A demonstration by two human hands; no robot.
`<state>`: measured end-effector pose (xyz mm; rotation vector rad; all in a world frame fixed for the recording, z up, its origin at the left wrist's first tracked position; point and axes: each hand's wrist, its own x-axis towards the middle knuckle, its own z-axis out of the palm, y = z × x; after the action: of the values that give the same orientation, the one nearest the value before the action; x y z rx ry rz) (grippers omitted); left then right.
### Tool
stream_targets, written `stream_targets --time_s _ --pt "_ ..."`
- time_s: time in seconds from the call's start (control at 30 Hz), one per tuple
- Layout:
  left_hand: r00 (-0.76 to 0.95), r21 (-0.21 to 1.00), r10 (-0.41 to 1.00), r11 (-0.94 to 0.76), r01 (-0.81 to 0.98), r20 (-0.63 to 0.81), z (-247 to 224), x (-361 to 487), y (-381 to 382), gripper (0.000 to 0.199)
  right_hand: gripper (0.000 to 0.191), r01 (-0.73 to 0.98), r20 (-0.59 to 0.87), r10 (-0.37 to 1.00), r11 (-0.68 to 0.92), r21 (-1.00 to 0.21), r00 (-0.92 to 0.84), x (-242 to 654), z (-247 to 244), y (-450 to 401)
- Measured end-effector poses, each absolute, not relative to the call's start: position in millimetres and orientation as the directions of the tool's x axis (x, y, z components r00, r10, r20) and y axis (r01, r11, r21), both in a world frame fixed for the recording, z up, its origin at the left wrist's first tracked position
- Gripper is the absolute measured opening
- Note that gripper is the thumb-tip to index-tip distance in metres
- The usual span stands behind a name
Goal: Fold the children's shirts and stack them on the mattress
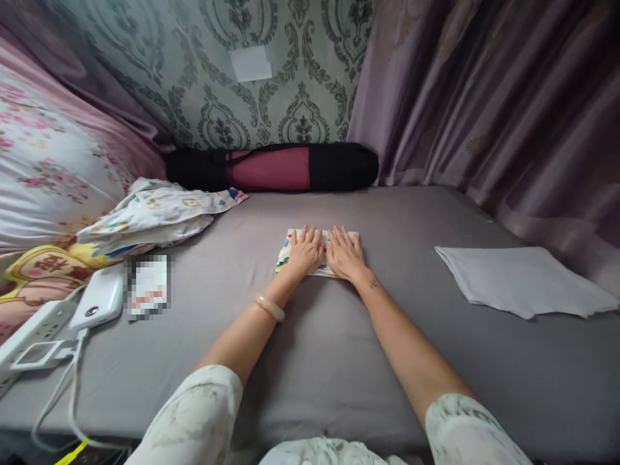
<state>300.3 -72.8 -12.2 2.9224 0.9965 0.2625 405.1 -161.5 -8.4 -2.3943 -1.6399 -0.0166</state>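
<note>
Both palms rest flat on a small folded cloth (285,255), white with coloured prints, which lies on the grey sheet. My left hand (306,250) covers its left-middle part, fingers spread and pointing away from me. Beside it, my right hand (345,253) presses on the right part, its fingers also apart. A narrow strip of the cloth shows between the two hands; most of the rest is hidden under them. Neither hand grips anything.
A heap of printed white cloth (165,210) lies at left, near a power bank (101,297) and a power strip (39,332) with cables. At right is a folded white cloth (527,278). A long black and maroon bag (271,169) lies along the wall.
</note>
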Motion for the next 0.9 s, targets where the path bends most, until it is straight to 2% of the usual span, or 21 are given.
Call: stream_targets --time_s 0.13,0.53,0.77,0.9 --pt "0.79 0.111 0.606 -0.795 0.596 0.098 -23.7 304.7 -66.8 0.057 0.057 0.925 0.054 0.933 -0.344 -0.158 0.356 407.1 -13.1 -161.7" --pt "0.793 0.214 0.604 -0.787 0.579 0.08 -22.3 308.5 -60.9 0.052 0.057 0.912 -0.04 0.928 -0.371 -0.175 0.37 412.1 -11.6 -155.2" --pt "0.778 0.202 0.603 -0.795 0.572 0.173 -21.1 310.2 -56.9 0.044 0.054 0.907 0.017 0.919 -0.385 -0.168 0.394 414.1 -10.6 -150.9" --pt "0.776 0.213 0.597 -0.8 0.561 0.203 -21.7 306.1 -60.8 0.049 0.053 0.905 0.063 0.912 -0.39 -0.172 0.405 413.3 -16.5 -153.6"
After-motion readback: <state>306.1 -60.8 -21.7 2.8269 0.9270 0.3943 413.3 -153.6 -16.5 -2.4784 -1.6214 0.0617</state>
